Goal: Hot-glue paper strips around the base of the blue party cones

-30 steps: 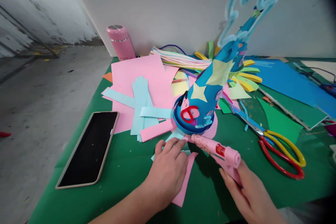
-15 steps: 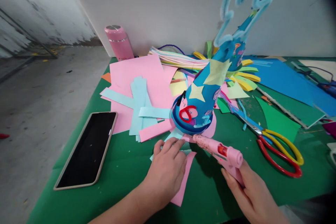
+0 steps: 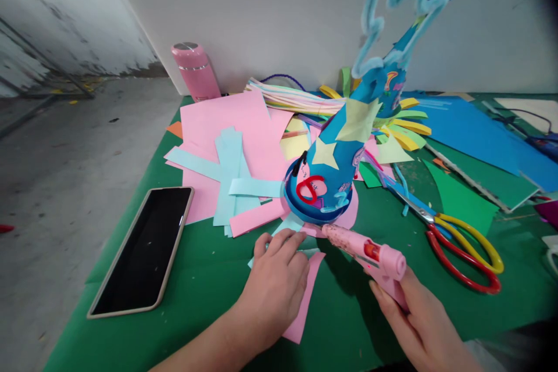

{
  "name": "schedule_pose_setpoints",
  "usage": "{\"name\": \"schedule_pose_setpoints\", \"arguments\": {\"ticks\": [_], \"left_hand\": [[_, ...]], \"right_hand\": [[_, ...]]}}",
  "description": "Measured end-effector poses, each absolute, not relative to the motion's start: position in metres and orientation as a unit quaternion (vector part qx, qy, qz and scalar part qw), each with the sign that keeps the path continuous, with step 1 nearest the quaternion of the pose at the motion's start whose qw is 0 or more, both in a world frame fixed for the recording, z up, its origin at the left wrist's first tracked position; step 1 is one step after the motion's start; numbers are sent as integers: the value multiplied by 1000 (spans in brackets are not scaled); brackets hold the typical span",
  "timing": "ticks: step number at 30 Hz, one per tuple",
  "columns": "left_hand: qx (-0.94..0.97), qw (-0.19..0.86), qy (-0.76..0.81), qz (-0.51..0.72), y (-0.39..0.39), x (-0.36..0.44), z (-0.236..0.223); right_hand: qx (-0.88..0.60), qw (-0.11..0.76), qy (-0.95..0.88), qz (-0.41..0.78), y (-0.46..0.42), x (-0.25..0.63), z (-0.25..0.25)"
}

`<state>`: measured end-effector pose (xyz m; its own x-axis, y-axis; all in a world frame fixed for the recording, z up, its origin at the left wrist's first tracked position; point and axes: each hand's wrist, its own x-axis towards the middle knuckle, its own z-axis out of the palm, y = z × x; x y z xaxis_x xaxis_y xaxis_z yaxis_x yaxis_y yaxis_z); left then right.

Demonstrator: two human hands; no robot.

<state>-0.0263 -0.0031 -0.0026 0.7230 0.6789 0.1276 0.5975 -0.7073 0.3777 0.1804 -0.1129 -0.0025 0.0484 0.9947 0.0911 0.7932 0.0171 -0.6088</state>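
My right hand [image 3: 414, 314] is closed round the handle of a pink hot glue gun [image 3: 361, 247]. The gun's nozzle touches or nearly touches a pink paper strip at the base of a blue paper cone hat [image 3: 335, 165]. The cone is decorated with pale yellow stars and pipe-cleaner shapes. My left hand [image 3: 279, 279] presses with bent fingers on a light blue paper strip [image 3: 291, 223] beside the hat's rim; its thumb is hidden. Under that hand lies another pink strip [image 3: 303, 314]. More blue and pink strips [image 3: 257, 187] fan out from the rim.
A phone [image 3: 146, 250] lies at the left, near the table edge. Scissors [image 3: 462, 244] with red and yellow handles rest at the right. Behind stand a pink flask [image 3: 196, 72] and a second blue cone hat [image 3: 394, 78]. Pink sheets [image 3: 204, 122] and pipe cleaners [image 3: 300, 99] lie between.
The glue gun has shifted very slightly to the right along with my right hand. My left hand stays on the strip. The whole view has moved a little.
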Motion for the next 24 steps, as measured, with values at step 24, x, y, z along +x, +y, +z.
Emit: {"name": "schedule_pose_setpoints", "arguments": {"ticks": [24], "left_hand": [[907, 156, 356, 164, -4, -25, -5]], "right_hand": [[-770, 332, -462, 288, -120, 194, 5]]}}
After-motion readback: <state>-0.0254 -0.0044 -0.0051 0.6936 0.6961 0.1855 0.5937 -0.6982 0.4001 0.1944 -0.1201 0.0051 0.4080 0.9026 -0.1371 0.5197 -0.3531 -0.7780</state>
